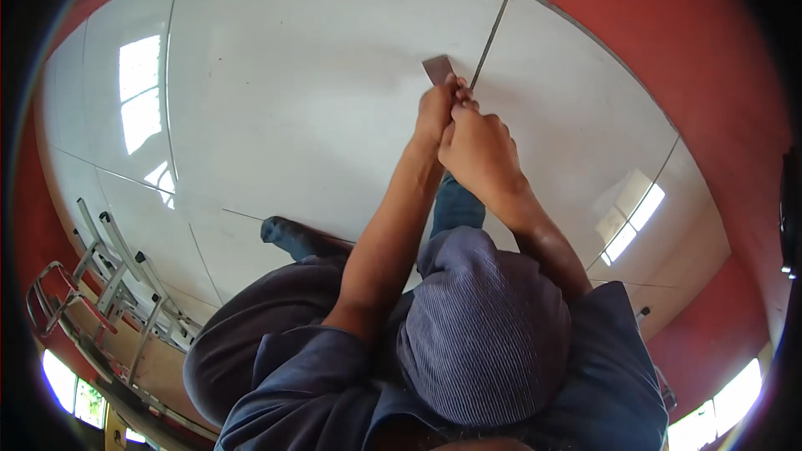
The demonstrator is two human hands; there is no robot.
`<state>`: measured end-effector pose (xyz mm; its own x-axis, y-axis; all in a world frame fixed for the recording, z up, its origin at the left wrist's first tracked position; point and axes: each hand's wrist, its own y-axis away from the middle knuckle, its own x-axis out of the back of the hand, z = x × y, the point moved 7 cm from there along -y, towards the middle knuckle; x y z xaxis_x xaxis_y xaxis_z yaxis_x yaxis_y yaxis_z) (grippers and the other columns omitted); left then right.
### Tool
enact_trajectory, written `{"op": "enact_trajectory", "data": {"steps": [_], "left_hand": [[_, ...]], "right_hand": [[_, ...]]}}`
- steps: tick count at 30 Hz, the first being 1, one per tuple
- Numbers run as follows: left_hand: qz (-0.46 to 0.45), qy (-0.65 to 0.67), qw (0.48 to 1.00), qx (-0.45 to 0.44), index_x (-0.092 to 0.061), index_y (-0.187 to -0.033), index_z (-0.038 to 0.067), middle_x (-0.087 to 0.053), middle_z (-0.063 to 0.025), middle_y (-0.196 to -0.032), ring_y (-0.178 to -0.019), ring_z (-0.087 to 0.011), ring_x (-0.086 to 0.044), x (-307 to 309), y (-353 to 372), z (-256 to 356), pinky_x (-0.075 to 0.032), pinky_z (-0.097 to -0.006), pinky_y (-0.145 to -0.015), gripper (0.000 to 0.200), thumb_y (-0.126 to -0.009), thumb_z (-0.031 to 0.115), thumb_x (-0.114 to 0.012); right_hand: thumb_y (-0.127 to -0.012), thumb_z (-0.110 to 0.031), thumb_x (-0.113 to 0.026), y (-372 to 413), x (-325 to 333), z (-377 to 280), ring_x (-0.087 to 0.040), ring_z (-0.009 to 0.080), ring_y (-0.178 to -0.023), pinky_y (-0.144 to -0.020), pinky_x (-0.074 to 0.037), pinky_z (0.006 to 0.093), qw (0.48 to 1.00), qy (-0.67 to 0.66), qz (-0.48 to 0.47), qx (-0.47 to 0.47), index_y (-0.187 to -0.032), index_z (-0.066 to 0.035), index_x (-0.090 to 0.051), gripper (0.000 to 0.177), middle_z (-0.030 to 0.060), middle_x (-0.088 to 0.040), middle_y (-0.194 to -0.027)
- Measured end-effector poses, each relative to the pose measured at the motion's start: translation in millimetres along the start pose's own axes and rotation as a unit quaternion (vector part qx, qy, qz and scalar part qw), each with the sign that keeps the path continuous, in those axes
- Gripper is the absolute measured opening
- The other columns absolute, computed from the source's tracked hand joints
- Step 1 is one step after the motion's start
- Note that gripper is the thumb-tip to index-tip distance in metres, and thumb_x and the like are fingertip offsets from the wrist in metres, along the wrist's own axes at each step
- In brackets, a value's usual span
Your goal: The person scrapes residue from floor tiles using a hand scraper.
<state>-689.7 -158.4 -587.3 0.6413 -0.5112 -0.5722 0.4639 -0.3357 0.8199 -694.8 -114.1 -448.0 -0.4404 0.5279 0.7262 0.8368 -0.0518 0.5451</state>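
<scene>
A flat metal blade of a scraper (436, 69) rests against the glossy white tiled floor (292, 75), just left of a dark joint between tiles. My left hand (435, 110) is wrapped round the scraper near the blade, its fingers closed. Close beside it and touching it, my right hand (482, 146) is also closed round the tool's handle, which the two hands mostly hide. Both forearms reach forward from a dark blue shirt. Under my right hand, part of a dark trouser leg (457, 207) shows.
A red wall (668, 42) curves round the floor at the top and right. Metal ladders or frames (117, 259) stand at the lower left. My bent knee (242, 342) and a dark sock (288, 235) are on the left. Windows reflect in the tiles.
</scene>
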Motion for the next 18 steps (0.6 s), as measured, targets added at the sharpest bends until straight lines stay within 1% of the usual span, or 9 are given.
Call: {"op": "enact_trajectory", "data": {"steps": [1, 3, 4, 6, 8, 10, 11, 14, 18], "left_hand": [[-0.072, -0.205, 0.937, -0.274, -0.052, -0.08, 0.005, -0.054, -0.0054, -0.072, -0.067, -0.0187, -0.054, 17.1, -40.2, 36.6, -0.045, -0.0344, -0.058, 0.02, -0.094, 0.019, -0.051], [-0.179, -0.217, 0.908, -0.309, -0.051, -0.078, 0.006, -0.056, -0.0037, -0.073, -0.066, -0.0172, -0.054, -0.8, -44.1, 60.5, -0.045, -0.0353, -0.058, 0.018, -0.093, 0.017, -0.051], [-0.217, -0.029, 0.972, -0.087, -0.05, -0.078, 0.007, -0.057, -0.0032, -0.074, -0.067, -0.0167, -0.055, -52.9, -20.3, 69.3, -0.045, -0.0358, -0.059, 0.017, -0.092, 0.017, -0.051], [-0.146, 0.02, 0.989, -0.03, -0.053, -0.081, 0.007, -0.057, -0.0043, -0.075, -0.068, -0.0175, -0.056, -46.8, -13.9, 61.1, -0.046, -0.0347, -0.06, 0.013, -0.091, 0.013, -0.05], [-0.007, 0.073, 0.997, -0.031, -0.052, -0.083, 0.003, -0.055, -0.0064, -0.073, -0.067, -0.018, -0.055, -13.2, 16.4, 29.4, -0.048, -0.0334, -0.06, 0.015, -0.094, 0.013, -0.052], [-0.007, -0.016, 1.0, -0.021, -0.053, -0.084, 0.001, -0.055, -0.0073, -0.073, -0.067, -0.0181, -0.054, 11.5, 17.5, 17.0, -0.049, -0.0339, -0.06, 0.019, -0.095, 0.017, -0.054], [-0.016, -0.022, 0.999, -0.04, -0.053, -0.082, 0.002, -0.053, -0.0067, -0.07, -0.064, -0.0173, -0.052, 19.1, 2.1, 21.2, -0.046, -0.0323, -0.057, 0.02, -0.095, 0.017, -0.054], [-0.108, -0.062, 0.987, -0.103, -0.051, -0.084, 0.008, -0.049, 0.0016, -0.068, -0.063, -0.0095, -0.05, -35.5, 5.5, 68.7, -0.042, -0.025, -0.055, 0.015, -0.095, 0.017, -0.054], [-0.02, -0.011, 0.997, -0.07, -0.053, -0.087, 0.007, -0.051, 0.0015, -0.07, -0.064, -0.01, -0.051, 3.6, 35.5, 22.1, -0.042, -0.0245, -0.057, 0.021, -0.095, 0.026, -0.056]], "right_hand": [[-0.084, -0.019, -0.05, -10.9, 9.5, -10.5, -0.063, 0.0452, -0.088, -0.083, -0.051, 0.0525, 0.999, -0.034, 0.01, 0.011, -0.119, -0.004, -0.056, 0.039, 0.0259, -0.064, -0.102], [-0.083, -0.019, -0.051, -44.2, 13.7, -27.2, -0.064, 0.0442, -0.086, -0.08, -0.052, 0.0522, 0.999, -0.051, 0.004, 0.001, -0.109, -0.002, -0.06, 0.032, 0.0283, -0.064, -0.098], [-0.083, -0.018, -0.052, -59.6, 15.3, -28.4, -0.064, 0.0437, -0.085, -0.078, -0.052, 0.052, 0.999, -0.032, -0.001, -0.008, -0.103, -0.002, -0.062, 0.028, 0.0293, -0.064, -0.097], [-0.083, -0.018, -0.051, -46.4, 26.2, -35.8, -0.064, 0.0433, -0.087, -0.079, -0.051, 0.0522, 1.0, -0.023, -0.002, 0.011, -0.099, -0.001, -0.064, 0.026, 0.0285, -0.064, -0.096], [-0.082, -0.016, -0.051, -14.9, 19.0, -32.0, -0.064, 0.0428, -0.09, -0.08, -0.052, 0.05, 0.998, -0.005, -0.067, 0.013, -0.106, 0.004, -0.059, 0.032, 0.0273, -0.064, -0.1], [-0.08, -0.013, -0.052, 0.8, -5.1, -22.4, -0.065, 0.0405, -0.092, -0.08, -0.054, 0.0468, 0.992, 0.031, -0.124, 0.01, -0.121, 0.01, -0.053, 0.047, 0.0269, -0.063, -0.109], [-0.081, -0.014, -0.053, -1.4, -5.0, -25.2, -0.067, 0.0413, -0.083, -0.072, -0.056, 0.0463, 0.996, 0.037, 0.013, 0.085, -0.12, 0.011, -0.052, 0.047, 0.0302, -0.063, -0.102], [-0.084, -0.017, -0.05, -40.8, 3.1, -41.2, -0.063, 0.045, -0.086, -0.08, -0.052, 0.0519, 0.997, 0.016, -0.071, -0.005, -0.104, 0.001, -0.06, 0.029, 0.026, -0.065, -0.095], [-0.084, -0.017, -0.049, -0.2, -7.3, -28.3, -0.063, 0.0455, -0.083, -0.08, -0.051, 0.0528, 0.995, 0.039, -0.09, 0.015, -0.104, 0.001, -0.061, 0.029, 0.0257, -0.065, -0.093]]}}
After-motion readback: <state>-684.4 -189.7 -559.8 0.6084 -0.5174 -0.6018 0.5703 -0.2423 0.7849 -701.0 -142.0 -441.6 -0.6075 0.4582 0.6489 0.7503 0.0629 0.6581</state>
